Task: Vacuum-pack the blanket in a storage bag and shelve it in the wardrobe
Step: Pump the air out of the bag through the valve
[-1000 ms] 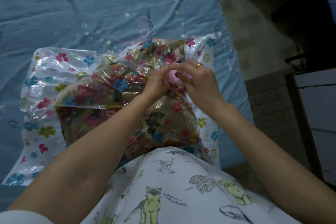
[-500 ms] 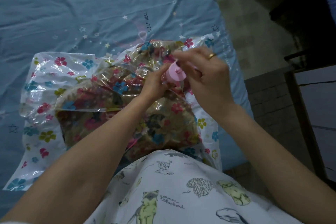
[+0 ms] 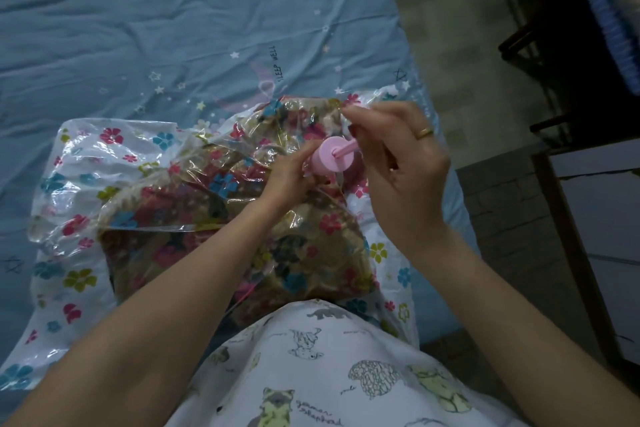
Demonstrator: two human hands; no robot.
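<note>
- The blanket point(image 3: 239, 239), brown with a flower print, already lies inside the clear flowered storage bag point(image 3: 86, 163), which rests on the blue star-printed bedsheet point(image 3: 138, 28) at centre frame, just ahead of the person's body.
- The step in hand looks like opening or readying the pink valve cap point(image 3: 331, 158) right of centre, ahead of drawing the air out; the bag is still puffy and creased, so the vacuum step seems not yet done.
- The left hand point(image 3: 294, 177) is closed around the valve's base and the plastic beneath it, steadying it from the left.
- The right hand point(image 3: 398, 163) hangs over the cap from the right, thumb and forefinger pressed together on the short pink tab or stem that sticks out from the cap's centre; the other fingers are loosely curled.
- The next move probably calls for a firm hold on the base while the cap is lifted or twisted free, without tearing the thin film around it.
- Hard to make out: whether the cap is screwed on, snapped on or already loose, since the fingers cover its rim.
- The bag's zip edge cannot be picked out, so whether it is sealed is unclear.
- No pump, vacuum hose or wardrobe can be identified; the right side of the frame is dark furniture and floor.
</note>
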